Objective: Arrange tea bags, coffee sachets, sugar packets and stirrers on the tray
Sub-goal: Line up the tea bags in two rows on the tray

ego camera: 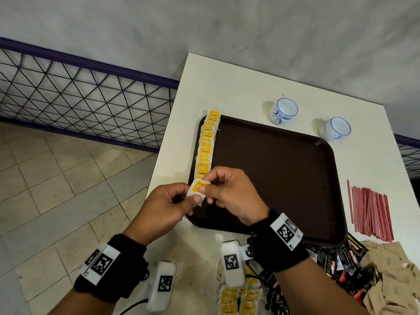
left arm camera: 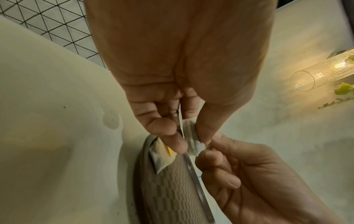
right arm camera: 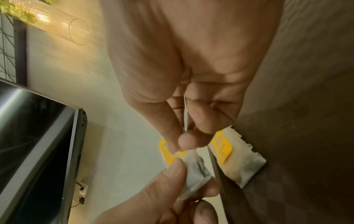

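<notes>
Both hands hold one white paper tea bag with a yellow tag [ego camera: 199,190] just above the near-left corner of the dark brown plastic tray [ego camera: 284,169]: the left hand [ego camera: 168,205] pinches its lower end, the right hand [ego camera: 229,192] pinches the tag end. It probably belongs at the near end of the overlapping row of yellow-tagged tea bags [ego camera: 205,148] along the tray's left rim. Lay it flat, overlapping like the others, tag up. That rim sits close to the white worktop [ego camera: 238,87] edge; the tray's middle is open.
</notes>
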Available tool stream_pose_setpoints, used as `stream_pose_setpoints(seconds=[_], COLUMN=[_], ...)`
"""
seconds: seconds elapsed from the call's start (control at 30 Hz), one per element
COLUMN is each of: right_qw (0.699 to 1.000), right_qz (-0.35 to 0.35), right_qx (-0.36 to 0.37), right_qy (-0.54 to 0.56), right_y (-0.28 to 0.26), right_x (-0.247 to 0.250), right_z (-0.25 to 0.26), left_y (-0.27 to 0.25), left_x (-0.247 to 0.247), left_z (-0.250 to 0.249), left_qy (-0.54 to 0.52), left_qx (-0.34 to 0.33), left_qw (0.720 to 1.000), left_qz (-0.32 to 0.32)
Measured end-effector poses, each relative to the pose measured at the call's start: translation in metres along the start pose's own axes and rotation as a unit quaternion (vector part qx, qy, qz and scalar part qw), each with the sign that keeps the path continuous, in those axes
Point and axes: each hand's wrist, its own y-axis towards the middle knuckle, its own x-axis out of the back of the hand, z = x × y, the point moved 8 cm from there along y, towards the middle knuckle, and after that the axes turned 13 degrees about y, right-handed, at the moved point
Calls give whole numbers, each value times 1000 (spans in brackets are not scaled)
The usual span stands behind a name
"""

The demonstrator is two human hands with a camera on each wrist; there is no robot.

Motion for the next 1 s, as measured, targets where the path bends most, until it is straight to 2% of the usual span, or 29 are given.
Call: stream_pose_setpoints(seconds=[0.4, 0.6, 1.0], right_qw=[999, 993, 991], right_qz=[-22, 23, -63], right_qx=[9, -71, -69], right_qy=[-30, -86, -100], right_y=[6, 13, 35], right_x=[7, 6, 10], right_z=[-1, -25, -37], left_y=[-3, -19, -43], left_x=[7, 14, 3], left_z=[13, 32, 36], left_qy=[-18, -11, 15], left_qx=[14, 29, 11], left_qw=[999, 999, 1000], left_qz=[-24, -33, -10])
